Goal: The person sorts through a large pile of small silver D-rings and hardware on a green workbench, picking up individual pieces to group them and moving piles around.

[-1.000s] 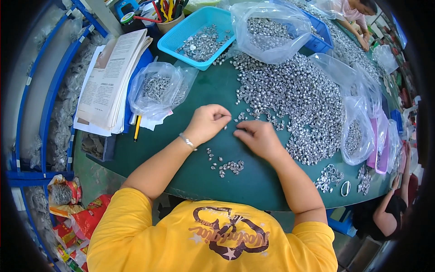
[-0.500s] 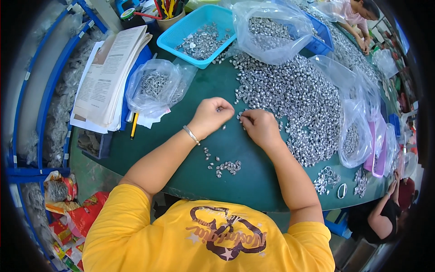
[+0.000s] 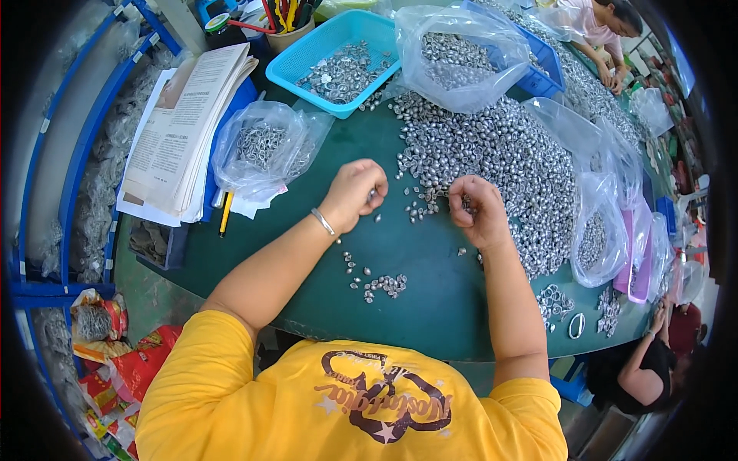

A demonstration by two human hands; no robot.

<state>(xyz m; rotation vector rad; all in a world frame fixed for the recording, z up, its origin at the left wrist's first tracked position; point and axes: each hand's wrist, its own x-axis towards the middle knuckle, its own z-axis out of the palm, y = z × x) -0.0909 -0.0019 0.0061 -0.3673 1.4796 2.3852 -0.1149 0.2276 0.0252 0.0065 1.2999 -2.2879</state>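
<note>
A small silver piece (image 3: 372,195) sits at the fingertips of your left hand (image 3: 357,194), the thumb and fingers closed around it above the table (image 3: 430,323); a single piece (image 3: 377,218) lies on the green surface just below. Your right hand (image 3: 483,211) is raised at the near edge of the main heap (image 3: 492,146), its fingers curled toward the thumb; whether anything is pinched there cannot be told. The two hands stand apart, with a few loose pieces (image 3: 419,206) on the table between them. The step in hand appears to be handling the pieces one or a few at a time, the left hand keeping hold while the right works beside the heap. The next move would seem to call for a light fingertip pinch on one piece, without dragging its neighbours. Nearer your body lies a small cluster (image 3: 384,288) of similar pieces, well apart from the heap. Farther out, beyond your left hand, stand a clear bag (image 3: 261,146) of metal parts and a turquoise basket (image 3: 307,95) holding more; printed papers (image 3: 181,131) lie at far left.
</note>
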